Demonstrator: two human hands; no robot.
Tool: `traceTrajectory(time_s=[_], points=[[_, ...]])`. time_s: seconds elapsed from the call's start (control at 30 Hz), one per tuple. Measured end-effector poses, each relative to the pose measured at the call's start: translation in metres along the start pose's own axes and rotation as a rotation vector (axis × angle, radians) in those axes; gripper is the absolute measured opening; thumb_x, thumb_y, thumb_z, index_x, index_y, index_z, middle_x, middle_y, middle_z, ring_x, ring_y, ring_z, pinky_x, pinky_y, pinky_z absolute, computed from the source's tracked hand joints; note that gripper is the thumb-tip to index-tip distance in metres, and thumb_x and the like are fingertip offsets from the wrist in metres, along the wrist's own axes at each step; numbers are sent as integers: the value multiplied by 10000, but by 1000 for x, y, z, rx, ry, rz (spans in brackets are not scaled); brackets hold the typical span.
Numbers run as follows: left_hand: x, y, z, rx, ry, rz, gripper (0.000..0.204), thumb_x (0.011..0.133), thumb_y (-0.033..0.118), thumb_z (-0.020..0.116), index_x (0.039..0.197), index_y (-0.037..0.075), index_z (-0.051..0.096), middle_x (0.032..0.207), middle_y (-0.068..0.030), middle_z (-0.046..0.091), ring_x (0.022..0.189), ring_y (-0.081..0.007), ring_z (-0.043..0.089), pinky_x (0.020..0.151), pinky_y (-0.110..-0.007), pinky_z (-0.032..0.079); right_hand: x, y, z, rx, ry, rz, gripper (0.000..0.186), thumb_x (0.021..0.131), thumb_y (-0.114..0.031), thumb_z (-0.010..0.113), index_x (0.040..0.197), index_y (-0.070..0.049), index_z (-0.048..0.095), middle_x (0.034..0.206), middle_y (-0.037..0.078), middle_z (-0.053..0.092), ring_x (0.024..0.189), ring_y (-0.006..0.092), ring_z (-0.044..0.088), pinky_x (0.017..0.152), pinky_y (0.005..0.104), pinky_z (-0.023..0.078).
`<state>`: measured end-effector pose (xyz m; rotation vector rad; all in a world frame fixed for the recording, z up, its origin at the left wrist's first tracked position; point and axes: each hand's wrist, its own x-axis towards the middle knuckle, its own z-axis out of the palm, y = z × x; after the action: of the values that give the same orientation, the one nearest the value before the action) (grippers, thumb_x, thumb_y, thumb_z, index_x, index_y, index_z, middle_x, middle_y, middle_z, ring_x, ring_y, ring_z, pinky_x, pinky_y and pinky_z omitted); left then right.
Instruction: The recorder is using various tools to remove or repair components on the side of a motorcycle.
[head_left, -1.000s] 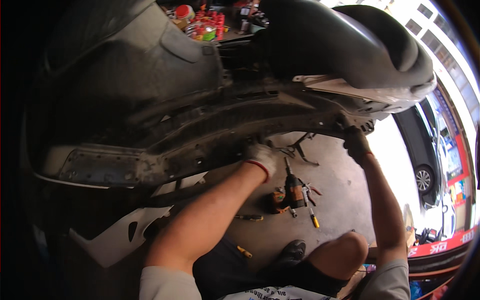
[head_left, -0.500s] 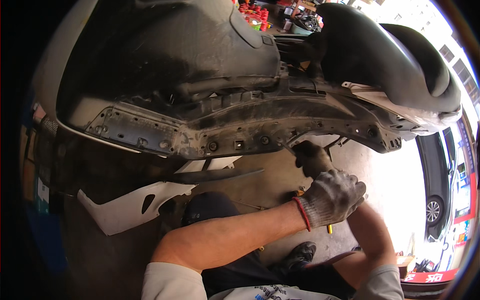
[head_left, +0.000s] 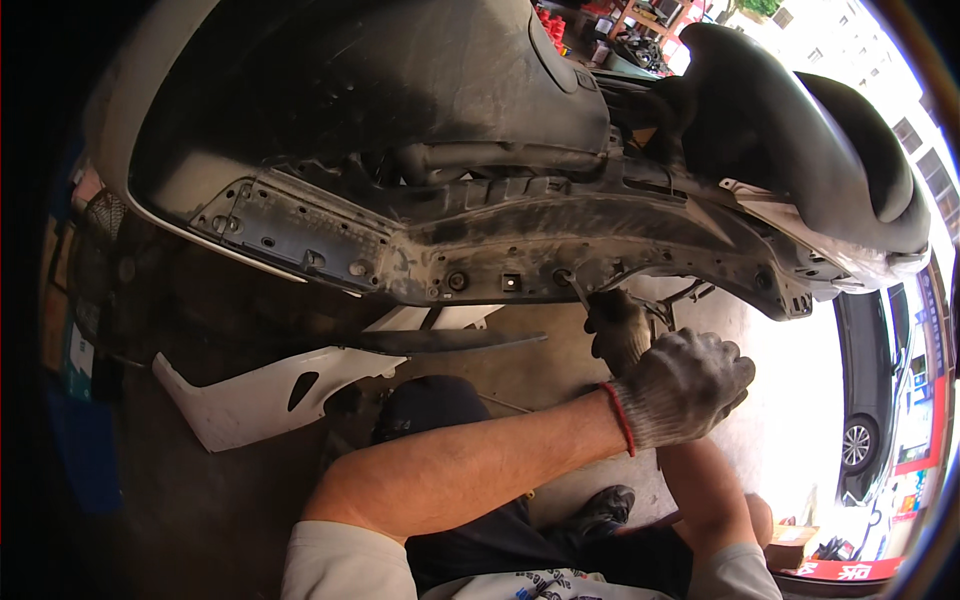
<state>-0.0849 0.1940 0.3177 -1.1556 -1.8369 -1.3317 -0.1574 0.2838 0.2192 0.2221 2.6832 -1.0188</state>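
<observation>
My right hand, in a dirty knit glove, is closed around a thin metal-shafted tool. The tool's tip meets the lower edge of a dusty dark vehicle panel, beside a round hole. My left hand, in a grey glove with a red cuff, crosses in front of my right forearm. Its fingers are curled into a fist with the knuckles up; what they hold, if anything, is hidden. The panel has a row of holes along its flange and spans the view above my hands.
A white body panel and a long dark strip lie low at the left. Curved dark liners rise above the panel. A dark car stands outside at the right. Near the lower right sits a cardboard box.
The view has shifted, so the vehicle panel sits further right and a little lower. My left fist is slightly further right. My right hand still holds the tool against the panel edge.
</observation>
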Motion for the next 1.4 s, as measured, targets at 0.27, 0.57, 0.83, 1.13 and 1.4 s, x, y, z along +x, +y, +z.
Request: traceTrajectory(time_s=[0.27, 0.57, 0.83, 1.13, 1.4], points=[[1, 1, -6, 48, -14, 36, 163, 818, 199, 633, 774, 53, 574, 673, -131, 583, 581, -278, 617, 490, -395, 505, 2, -13, -11, -247, -213, -193, 297, 929, -275, 493, 949, 15, 549, 685, 109, 635, 456, 202, 608, 383, 318, 424], [2, 3, -9, 41, -21, 42, 161, 831, 199, 620, 774, 53, 584, 670, -133, 584, 587, -272, 626, 482, -390, 505, 15, 10, -7, -69, -147, -237, 238, 915, -223, 503, 968, 0, 566, 667, 87, 614, 431, 168, 553, 401, 299, 420], [-2, -1, -12, 17, -43, 36, 144, 814, 177, 628, 767, 48, 585, 671, -130, 586, 591, -269, 628, 489, -386, 512, -8, -26, 7, 346, -108, 231, 248, 890, -231, 536, 976, -25, 644, 641, 106, 616, 415, 173, 513, 369, 322, 382], [4, 3, -13, 11, -35, 48, 131, 759, 155, 645, 770, 42, 580, 679, -113, 575, 624, -260, 623, 507, -383, 510, -5, 20, 21, 366, -154, -241, 207, 878, -196, 556, 936, -13, 634, 579, 0, 464, 424, 96, 400, 390, 261, 298], [0, 2, -10, 7, -50, 51, 151, 731, 149, 652, 786, 40, 564, 688, -112, 562, 638, -259, 611, 540, -382, 498, -20, -2, 26, 739, -114, 216, 219, 879, -176, 539, 996, -6, 612, 614, -15, 450, 451, 87, 379, 409, 251, 302]])
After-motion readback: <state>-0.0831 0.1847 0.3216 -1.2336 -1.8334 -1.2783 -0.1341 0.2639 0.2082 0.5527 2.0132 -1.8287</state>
